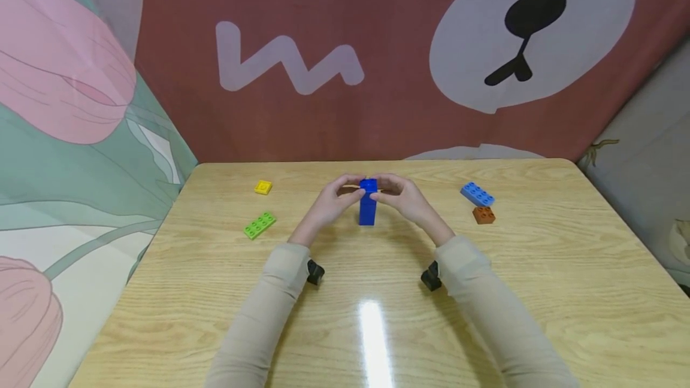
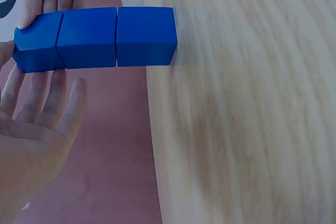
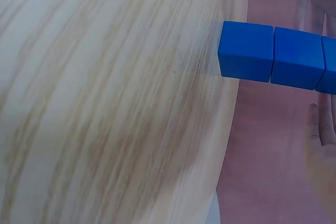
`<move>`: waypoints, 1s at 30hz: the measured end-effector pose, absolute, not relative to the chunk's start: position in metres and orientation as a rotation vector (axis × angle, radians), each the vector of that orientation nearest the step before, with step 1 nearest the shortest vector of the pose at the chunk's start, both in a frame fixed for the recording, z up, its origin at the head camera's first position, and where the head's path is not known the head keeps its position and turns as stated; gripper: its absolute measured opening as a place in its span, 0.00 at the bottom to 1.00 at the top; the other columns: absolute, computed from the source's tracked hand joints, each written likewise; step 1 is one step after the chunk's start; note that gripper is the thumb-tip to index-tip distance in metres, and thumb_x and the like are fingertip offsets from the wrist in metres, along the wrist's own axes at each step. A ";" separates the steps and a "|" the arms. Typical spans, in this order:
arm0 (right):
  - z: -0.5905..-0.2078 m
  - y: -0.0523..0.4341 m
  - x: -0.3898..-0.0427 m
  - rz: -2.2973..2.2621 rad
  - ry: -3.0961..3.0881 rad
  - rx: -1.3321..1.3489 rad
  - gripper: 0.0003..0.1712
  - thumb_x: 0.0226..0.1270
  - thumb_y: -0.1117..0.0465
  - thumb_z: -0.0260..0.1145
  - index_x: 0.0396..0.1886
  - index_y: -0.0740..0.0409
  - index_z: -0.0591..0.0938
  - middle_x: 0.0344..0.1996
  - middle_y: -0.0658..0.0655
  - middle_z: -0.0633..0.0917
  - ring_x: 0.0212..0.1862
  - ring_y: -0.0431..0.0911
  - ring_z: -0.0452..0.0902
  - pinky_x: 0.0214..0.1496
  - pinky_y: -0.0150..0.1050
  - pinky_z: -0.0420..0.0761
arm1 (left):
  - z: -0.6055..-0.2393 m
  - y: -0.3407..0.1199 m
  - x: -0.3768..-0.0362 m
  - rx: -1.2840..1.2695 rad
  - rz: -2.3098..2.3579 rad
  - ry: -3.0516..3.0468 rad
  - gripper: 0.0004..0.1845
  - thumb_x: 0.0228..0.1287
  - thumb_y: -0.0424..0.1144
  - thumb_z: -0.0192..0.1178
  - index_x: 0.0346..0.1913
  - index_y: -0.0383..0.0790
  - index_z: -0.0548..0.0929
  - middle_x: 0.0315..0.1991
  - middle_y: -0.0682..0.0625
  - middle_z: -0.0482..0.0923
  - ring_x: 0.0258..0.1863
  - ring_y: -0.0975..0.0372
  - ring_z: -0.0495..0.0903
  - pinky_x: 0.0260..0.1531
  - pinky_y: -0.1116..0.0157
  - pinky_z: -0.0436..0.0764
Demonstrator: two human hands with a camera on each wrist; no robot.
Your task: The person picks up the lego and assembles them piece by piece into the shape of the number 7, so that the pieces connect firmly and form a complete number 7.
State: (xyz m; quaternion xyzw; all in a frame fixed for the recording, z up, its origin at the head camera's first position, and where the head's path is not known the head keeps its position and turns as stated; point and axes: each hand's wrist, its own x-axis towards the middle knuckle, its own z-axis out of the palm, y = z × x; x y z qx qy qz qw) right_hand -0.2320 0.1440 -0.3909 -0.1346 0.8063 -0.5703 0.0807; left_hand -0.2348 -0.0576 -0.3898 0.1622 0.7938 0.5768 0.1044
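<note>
In the head view a blue tower of stacked toy bricks stands upright on the wooden table. Three blocks show one on another in the left wrist view, the lowest brick resting on the tabletop. From the left side my left hand holds the top brick between thumb and fingers. My right hand grips the same top brick from the right, thumb at the near face. In the right wrist view the two lower blocks show, while the upper end runs out of frame.
Left of the hands lie a yellow brick and a lime green brick. On the right are a lighter blue brick and a brown brick. A reddish-brown printed cloth hangs behind the table's far edge.
</note>
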 end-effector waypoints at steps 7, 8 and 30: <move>-0.392 0.145 -0.232 -1.652 2.440 -0.407 0.28 0.66 0.56 0.64 0.64 0.59 0.71 0.59 0.63 0.78 0.63 0.57 0.73 0.64 0.53 0.75 | -0.389 -0.058 -0.236 0.500 1.661 2.341 0.23 0.69 0.45 0.55 0.65 0.45 0.72 0.62 0.46 0.72 0.62 0.50 0.73 0.60 0.54 0.77; -0.391 0.145 -0.232 -1.647 2.442 -0.408 0.29 0.66 0.56 0.64 0.64 0.59 0.71 0.60 0.63 0.78 0.63 0.57 0.73 0.64 0.53 0.75 | -0.389 -0.058 -0.236 0.498 1.658 2.344 0.23 0.70 0.45 0.55 0.65 0.46 0.72 0.62 0.47 0.72 0.62 0.51 0.73 0.60 0.54 0.77; -0.386 0.143 -0.232 -1.593 2.430 -0.370 0.33 0.66 0.54 0.64 0.68 0.60 0.68 0.63 0.63 0.74 0.66 0.58 0.69 0.65 0.54 0.74 | -0.379 -0.092 -0.228 0.457 1.490 2.459 0.26 0.68 0.42 0.58 0.67 0.46 0.68 0.63 0.43 0.73 0.62 0.51 0.74 0.59 0.55 0.78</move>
